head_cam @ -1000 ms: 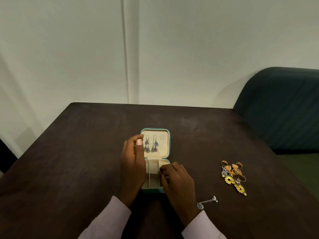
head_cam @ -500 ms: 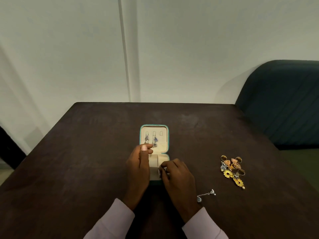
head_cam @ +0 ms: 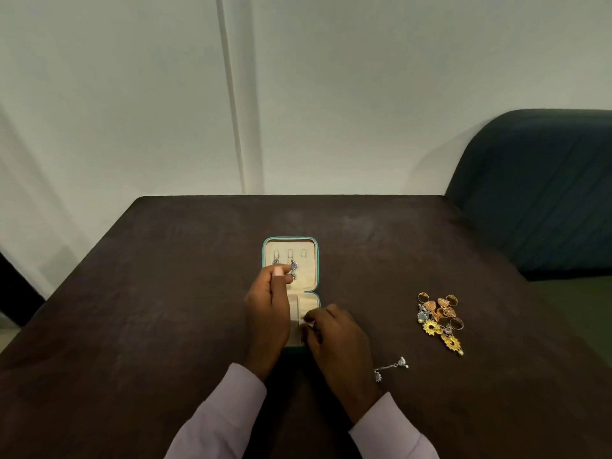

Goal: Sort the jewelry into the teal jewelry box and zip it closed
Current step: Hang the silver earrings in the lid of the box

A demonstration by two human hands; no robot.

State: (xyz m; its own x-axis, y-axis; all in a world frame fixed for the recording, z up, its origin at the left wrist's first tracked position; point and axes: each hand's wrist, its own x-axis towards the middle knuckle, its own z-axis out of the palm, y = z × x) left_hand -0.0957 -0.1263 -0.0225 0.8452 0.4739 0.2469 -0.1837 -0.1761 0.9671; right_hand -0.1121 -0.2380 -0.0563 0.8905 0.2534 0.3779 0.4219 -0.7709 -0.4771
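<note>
Since a second ago the left hand [head_cam: 266, 304] is sitting lower against the open lid of the teal jewelry box [head_cam: 290, 293], its thumb and forefinger pinching at the dangling silver earrings [head_cam: 293, 269] hanging from the lid's slots, whereas earlier it was cupping the lid edge higher up. Meanwhile the right hand [head_cam: 334, 339] is staying curled over the near right compartment of the box base, fingertips bunched together; whether they are gripping a small piece is something I cannot tell, since the knuckles are hiding it.

On the dark table [head_cam: 165, 276] the box is lying open, lid laid back toward the wall. Well apart to the right, a pile of gold earrings and rings [head_cam: 440, 319] is waiting, and a single silver drop earring [head_cam: 390, 367] is lying just beside the right wrist.

Most of the sorting is looking undone. Risks from here: the left fingers tugging the hooked earring could be pulling it off its slot or tangling the pair; the right sleeve could be sweeping the loose silver earring off toward the table edge; and zipping too soon could be catching a dangling chain in the zipper teeth
</note>
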